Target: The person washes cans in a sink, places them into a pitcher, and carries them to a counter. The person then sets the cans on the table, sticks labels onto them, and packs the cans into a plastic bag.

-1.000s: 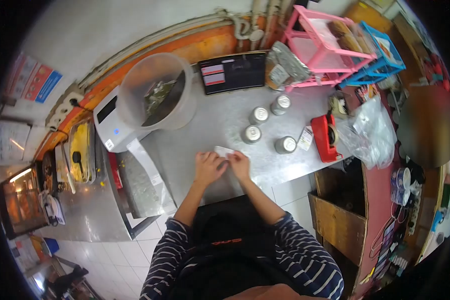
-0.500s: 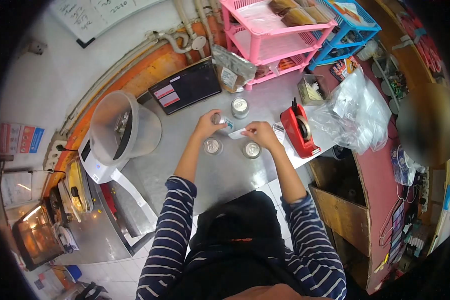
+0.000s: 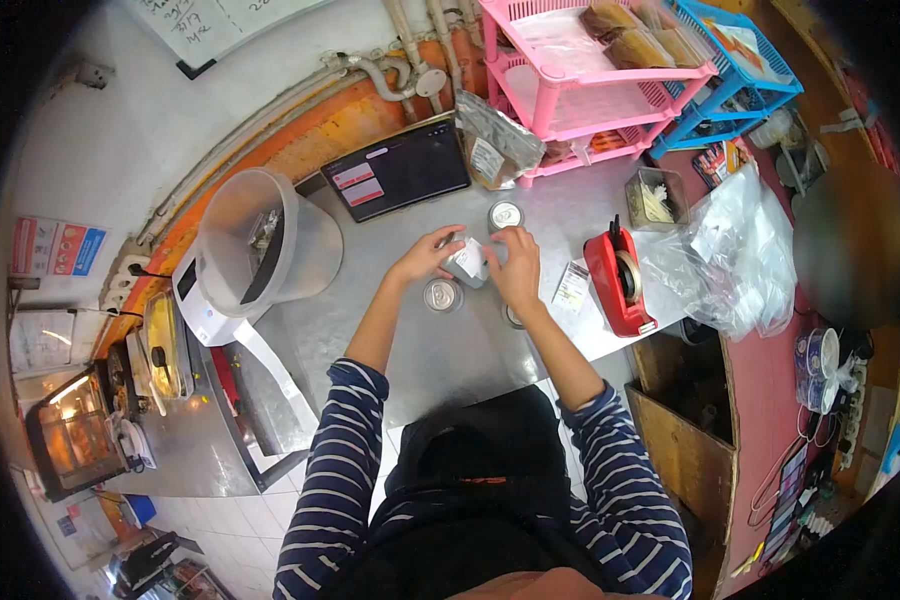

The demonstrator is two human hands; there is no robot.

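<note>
My left hand point(image 3: 427, 257) is closed around the side of a silver can point(image 3: 477, 279), which is tilted above the table. A white label point(image 3: 467, 257) lies against the can's side. On the can's right side are the fingers of my right hand point(image 3: 516, 266), pressed to it by the label. Another can point(image 3: 506, 214) stands upright just beyond my hands. Below my left hand is a can point(image 3: 443, 294) with its pull-tab lid facing up. One more can point(image 3: 511, 317) is mostly hidden behind my right wrist.
On the metal table point(image 3: 400, 350) are a red tape dispenser point(image 3: 615, 285), a printed label sheet point(image 3: 572, 286), a tablet point(image 3: 398, 170) and a clear bucket point(image 3: 310, 240). A label printer point(image 3: 206, 318) trails a paper strip. Plastic bags point(image 3: 735, 250) lie right; a pink rack point(image 3: 546, 105) stands behind.
The label in my right fingers has come onto the can, and my right hand has moved up and in against it. The head view has shifted slightly.
</note>
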